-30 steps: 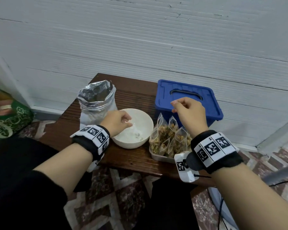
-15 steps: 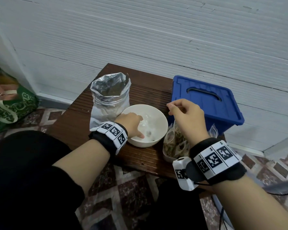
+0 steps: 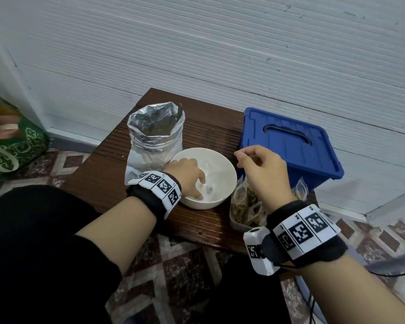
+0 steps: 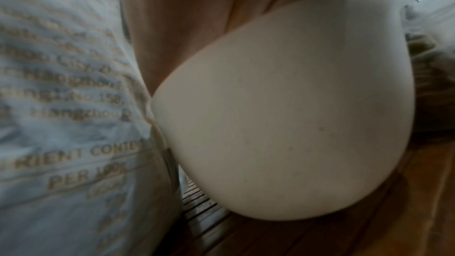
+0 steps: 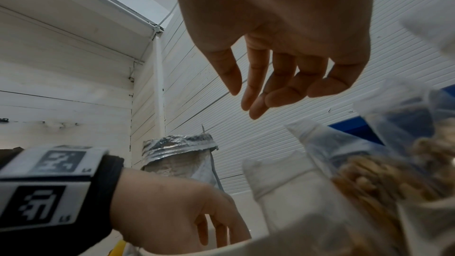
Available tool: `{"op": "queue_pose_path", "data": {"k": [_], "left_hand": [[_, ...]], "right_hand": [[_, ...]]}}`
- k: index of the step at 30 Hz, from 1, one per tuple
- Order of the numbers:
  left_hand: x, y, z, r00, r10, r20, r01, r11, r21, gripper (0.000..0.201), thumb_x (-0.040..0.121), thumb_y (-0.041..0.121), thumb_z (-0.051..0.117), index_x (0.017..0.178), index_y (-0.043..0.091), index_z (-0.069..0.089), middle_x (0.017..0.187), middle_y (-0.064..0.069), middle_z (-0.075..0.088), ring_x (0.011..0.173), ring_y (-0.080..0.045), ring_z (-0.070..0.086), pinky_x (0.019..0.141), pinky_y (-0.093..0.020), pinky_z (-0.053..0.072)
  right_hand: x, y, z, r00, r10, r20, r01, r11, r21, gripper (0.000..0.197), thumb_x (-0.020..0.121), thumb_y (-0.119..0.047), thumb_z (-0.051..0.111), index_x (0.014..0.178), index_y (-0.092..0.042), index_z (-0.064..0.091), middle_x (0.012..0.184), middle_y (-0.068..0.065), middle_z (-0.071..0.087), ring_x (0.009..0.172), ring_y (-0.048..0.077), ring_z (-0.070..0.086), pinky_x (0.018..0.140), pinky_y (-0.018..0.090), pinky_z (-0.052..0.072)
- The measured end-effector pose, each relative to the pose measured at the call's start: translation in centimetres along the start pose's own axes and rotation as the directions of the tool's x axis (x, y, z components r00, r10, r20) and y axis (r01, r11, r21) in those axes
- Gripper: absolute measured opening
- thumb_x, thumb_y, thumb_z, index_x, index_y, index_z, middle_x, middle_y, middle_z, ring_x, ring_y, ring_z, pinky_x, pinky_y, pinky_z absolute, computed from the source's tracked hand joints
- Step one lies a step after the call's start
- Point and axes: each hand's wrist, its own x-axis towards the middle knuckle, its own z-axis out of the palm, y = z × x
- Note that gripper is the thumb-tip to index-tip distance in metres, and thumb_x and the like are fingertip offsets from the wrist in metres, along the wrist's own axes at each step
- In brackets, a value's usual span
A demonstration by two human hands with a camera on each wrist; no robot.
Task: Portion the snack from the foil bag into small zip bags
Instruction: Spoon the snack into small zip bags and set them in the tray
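Note:
The open foil bag [image 3: 156, 134] stands at the back left of the small wooden table [image 3: 98, 183], snack showing inside. Against its front sits a white bowl [image 3: 222, 157] with clear plastic lying in it. My left hand [image 3: 189, 181] reaches over the near rim, fingers pointing down onto that plastic; the fingertips [image 5: 204, 231] are partly hidden behind the bowl's rim [image 5: 246, 248]. My right hand [image 3: 260, 167] hovers above the filled zip bags [image 3: 243, 204], its fingers [image 5: 270, 85] loosely bent and holding nothing. In the left wrist view only the bowl's outer wall [image 4: 295, 124] and the foil bag's printed side [image 4: 61, 124] show.
A blue lidded box [image 3: 290, 146] stands at the table's back right, right behind the zip bags' shallow tray [image 3: 235, 224]. A green bag [image 3: 17, 146] lies on the tiled floor to the left. A white panelled wall closes off the back.
My left hand has sunk deeper into the bowl. The right hand stays above the filled zip bags, its fingers now looser. My head has shifted, so the table sits further right in view.

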Motion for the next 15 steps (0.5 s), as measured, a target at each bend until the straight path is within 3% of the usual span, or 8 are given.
{"op": "queue_pose_path", "data": {"k": [4, 9, 13, 15], "left_hand": [[-0.1, -0.2, -0.3, 0.998, 0.049, -0.045, -0.054, 0.99, -0.128, 0.03, 0.095, 0.042, 0.053, 0.118, 0.027, 0.065, 0.125, 0.001, 0.057, 0.118, -0.021, 0.051, 0.099, -0.037, 0.041], [-0.3, -1.0, -1.2, 0.979, 0.078, -0.19, -0.149, 0.905, -0.399, 0.022, 0.099, 0.03, 0.049, 0.103, 0.019, 0.068, 0.098, 0.007, 0.068, 0.1, -0.015, 0.06, 0.094, -0.035, 0.046], [-1.4, -0.8, -3.1, 0.943, 0.138, -0.303, -0.298, 0.753, -0.587, 0.02, 0.1, 0.026, 0.047, 0.101, 0.023, 0.067, 0.084, 0.014, 0.069, 0.093, -0.006, 0.064, 0.09, -0.029, 0.048], [-1.8, -0.5, -3.7, 0.927, 0.174, -0.331, -0.353, 0.703, -0.617, 0.022, 0.1, 0.026, 0.047, 0.104, 0.022, 0.069, 0.083, 0.014, 0.071, 0.094, -0.005, 0.064, 0.091, -0.027, 0.048]], "right_hand": [[-0.1, 0.0, -0.1, 1.0, 0.0, -0.003, 0.0, 1.0, -0.006, 0.012, 0.092, -0.029, 0.058, 0.086, -0.024, 0.068, 0.08, 0.0, 0.068, 0.079, 0.012, 0.061, 0.066, 0.018, 0.044], [-0.1, -0.1, -0.4, 1.0, -0.005, -0.029, 0.003, 0.999, -0.049, 0.012, 0.091, -0.029, 0.059, 0.085, -0.027, 0.069, 0.081, -0.003, 0.068, 0.08, 0.013, 0.062, 0.076, 0.031, 0.051], [-0.1, -0.3, -0.7, 0.998, -0.066, 0.003, 0.066, 0.983, -0.17, 0.019, 0.09, -0.029, 0.059, 0.105, -0.026, 0.07, 0.088, -0.015, 0.066, 0.091, 0.013, 0.059, 0.093, 0.043, 0.046], [0.0, -0.4, -0.8, 0.996, -0.084, 0.018, 0.086, 0.975, -0.206, 0.032, 0.089, -0.031, 0.061, 0.119, -0.023, 0.065, 0.102, -0.011, 0.066, 0.101, 0.015, 0.056, 0.098, 0.045, 0.043]]}}
